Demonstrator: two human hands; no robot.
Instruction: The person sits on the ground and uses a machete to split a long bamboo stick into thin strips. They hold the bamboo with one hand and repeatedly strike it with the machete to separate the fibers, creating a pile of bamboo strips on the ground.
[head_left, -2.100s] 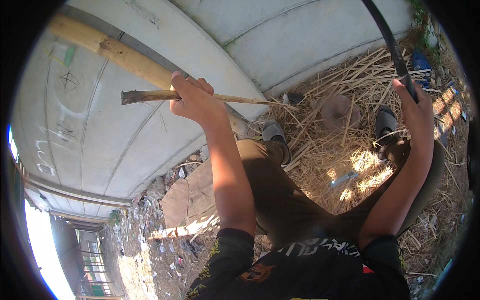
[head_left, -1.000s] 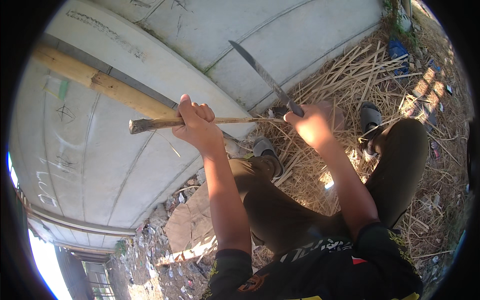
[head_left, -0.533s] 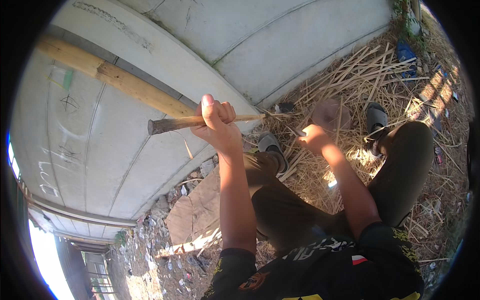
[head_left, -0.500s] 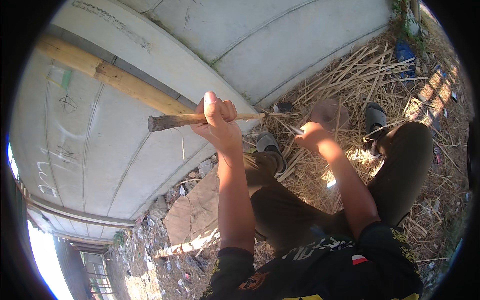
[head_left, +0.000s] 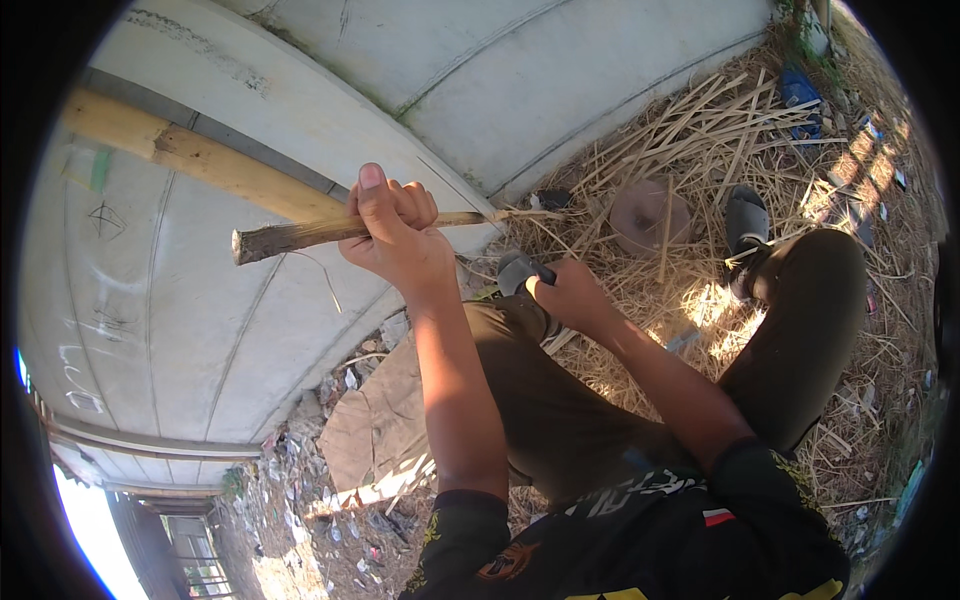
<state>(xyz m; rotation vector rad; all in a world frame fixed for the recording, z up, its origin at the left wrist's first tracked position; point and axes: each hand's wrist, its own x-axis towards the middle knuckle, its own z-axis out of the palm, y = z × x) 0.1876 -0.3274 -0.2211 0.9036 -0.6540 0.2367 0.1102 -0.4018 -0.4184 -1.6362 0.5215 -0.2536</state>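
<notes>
My left hand (head_left: 395,225) is raised in front of the wall, its fingers wrapped round a wooden stick (head_left: 285,237) with the thumb on top. The stick lies nearly level; its thick, grey-barked end points left. On the other side of the fist it narrows to a pale, frayed tip, where thin slivers hang. Lower and to the right, my right hand (head_left: 578,297) is closed round the dark handle (head_left: 543,273) of what looks like a knife. Its blade is hard to make out here. The right hand is apart from the stick, just below its frayed tip.
Grey wall panels (head_left: 560,90) stand ahead, with a bamboo pole (head_left: 200,160) along them. Pale strips (head_left: 690,120) and shavings cover the ground around a round brownish stone-like disc (head_left: 640,235). My shoes flank it. Flattened cardboard (head_left: 375,425) lies at left among litter.
My left hand and the stick have shifted left and slightly up in view. My right hand has moved left and a little down, with the knife-like tool still in it.
</notes>
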